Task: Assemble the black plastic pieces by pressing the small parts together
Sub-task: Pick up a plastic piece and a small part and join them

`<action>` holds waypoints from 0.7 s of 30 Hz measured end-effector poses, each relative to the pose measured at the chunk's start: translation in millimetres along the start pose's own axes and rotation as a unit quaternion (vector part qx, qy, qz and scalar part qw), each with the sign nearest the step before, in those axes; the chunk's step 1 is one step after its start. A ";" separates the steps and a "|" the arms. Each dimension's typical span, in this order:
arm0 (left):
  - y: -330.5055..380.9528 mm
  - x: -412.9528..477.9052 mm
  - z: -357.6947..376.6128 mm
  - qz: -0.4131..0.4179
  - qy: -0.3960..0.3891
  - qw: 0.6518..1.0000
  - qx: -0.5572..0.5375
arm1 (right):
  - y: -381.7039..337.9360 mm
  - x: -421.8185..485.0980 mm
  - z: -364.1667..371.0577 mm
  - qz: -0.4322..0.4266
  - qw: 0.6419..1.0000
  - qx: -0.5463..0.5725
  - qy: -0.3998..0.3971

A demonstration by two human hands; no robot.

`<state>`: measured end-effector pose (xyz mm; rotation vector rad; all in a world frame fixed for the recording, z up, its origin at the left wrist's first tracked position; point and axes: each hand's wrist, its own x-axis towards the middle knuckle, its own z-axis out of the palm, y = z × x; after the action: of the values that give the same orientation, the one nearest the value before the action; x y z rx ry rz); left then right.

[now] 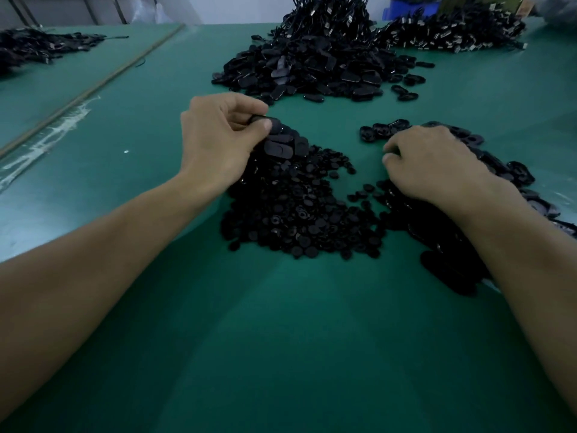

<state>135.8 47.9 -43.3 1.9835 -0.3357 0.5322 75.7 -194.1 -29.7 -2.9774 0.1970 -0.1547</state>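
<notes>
My left hand (218, 142) holds a stack of black oval plastic pieces (282, 142) above a heap of small round black parts (296, 210); its thumb and fingers pinch the top piece. My right hand (434, 164) lies knuckles-up over a pile of black oval shells (512, 173) on the right, fingers curled down at the pile's left edge. Whatever the right fingertips grip is hidden under the hand.
A green mat (281, 339) covers the table. A large heap of oval black pieces (312, 70) lies beyond the hands, with a mound of black cables (331, 17) behind it and another (452, 32) at the far right. A further black pile (40, 48) sits far left.
</notes>
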 end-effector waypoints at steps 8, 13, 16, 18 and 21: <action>-16.1 5.0 0.2 -0.017 -0.002 0.998 0.062 | 0.9 -2.6 -1.9 0.006 0.995 0.078 0.055; -14.4 1.9 -0.5 -0.011 -0.013 0.993 0.120 | 1.8 -2.3 1.9 -0.005 0.986 0.109 0.124; -11.2 -0.3 -1.7 -0.003 -0.010 0.991 0.132 | 0.7 -1.2 0.9 -0.023 0.966 0.228 0.123; -6.3 -2.6 -0.8 0.012 -0.001 0.992 0.123 | -2.4 -2.8 0.6 -0.045 0.943 0.320 0.083; 5.9 -9.9 4.6 0.059 -0.012 0.996 0.073 | -6.9 -6.9 -1.8 -0.066 0.901 0.427 0.046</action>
<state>125.6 41.2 -45.6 2.1206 -0.4412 0.6236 69.5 -186.6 -27.5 -2.1012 -0.0606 -0.3038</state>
